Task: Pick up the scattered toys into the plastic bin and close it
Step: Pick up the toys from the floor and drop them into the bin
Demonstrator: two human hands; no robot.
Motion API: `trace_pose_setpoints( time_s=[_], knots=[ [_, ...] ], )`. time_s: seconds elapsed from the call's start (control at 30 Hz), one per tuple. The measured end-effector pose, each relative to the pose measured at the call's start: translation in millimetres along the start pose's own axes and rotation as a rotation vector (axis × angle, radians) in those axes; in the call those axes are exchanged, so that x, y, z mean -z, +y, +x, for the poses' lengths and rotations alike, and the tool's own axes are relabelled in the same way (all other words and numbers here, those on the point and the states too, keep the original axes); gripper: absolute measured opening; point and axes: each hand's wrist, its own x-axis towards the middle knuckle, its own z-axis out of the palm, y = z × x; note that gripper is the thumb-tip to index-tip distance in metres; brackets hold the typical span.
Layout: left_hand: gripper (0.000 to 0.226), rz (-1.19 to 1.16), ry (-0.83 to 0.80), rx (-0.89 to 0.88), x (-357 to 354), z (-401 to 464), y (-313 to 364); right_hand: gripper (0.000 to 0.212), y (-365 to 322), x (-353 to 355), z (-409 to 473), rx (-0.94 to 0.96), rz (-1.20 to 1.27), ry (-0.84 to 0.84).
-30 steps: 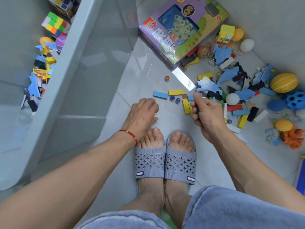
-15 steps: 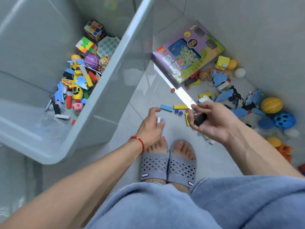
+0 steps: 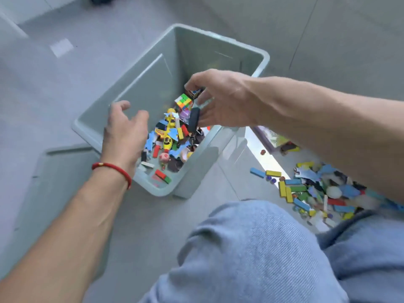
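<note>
- Black and slim, a dark block hangs from the right hand, pinched in curled fingers over the plastic bin.
- The left hand hovers over the bin's near-left rim, its grip loose and fingers spread; whether anything small sits in the palm I cannot tell.
- Toys already in the bin lie heaped along its near side.
- The scattered toys lie on the floor off the bin's right side.
- A flat grey panel, likely the lid, lies on the floor at the bin's left.
- Best let go low, inside the walls, so nothing bounces out.
</note>
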Motion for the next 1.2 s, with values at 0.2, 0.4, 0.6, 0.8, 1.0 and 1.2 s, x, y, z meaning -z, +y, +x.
trace_pose_setpoints(
  time_s=[0.2,0.4,0.6,0.8,1.0,1.2],
  knots=[
    [0.030,-0.105,-0.191,-0.551,-59,-53,23,0.025,27,71,-6,0.174,-0.703,0.263],
    [0.031,0.140,-0.733,-0.404,-209,-78,-35,0.022,159,194,-13,-0.065,-1.338,0.339],
    [0.064,0.621,-0.814,-0.485,-312,-49,-106,0.041,270,230,13,-0.039,-1.528,0.287],
    [0.102,0.761,-0.876,-0.773,-362,-17,-117,0.048,293,238,52,0.140,-1.813,0.254],
    [0.058,0.586,-0.913,-0.921,-372,3,-124,0.025,298,263,71,0.322,-1.874,0.088],
    [0.028,0.550,-0.919,-0.969,-371,-2,-125,0.024,294,269,74,0.390,-1.864,0.040]
  ],
)
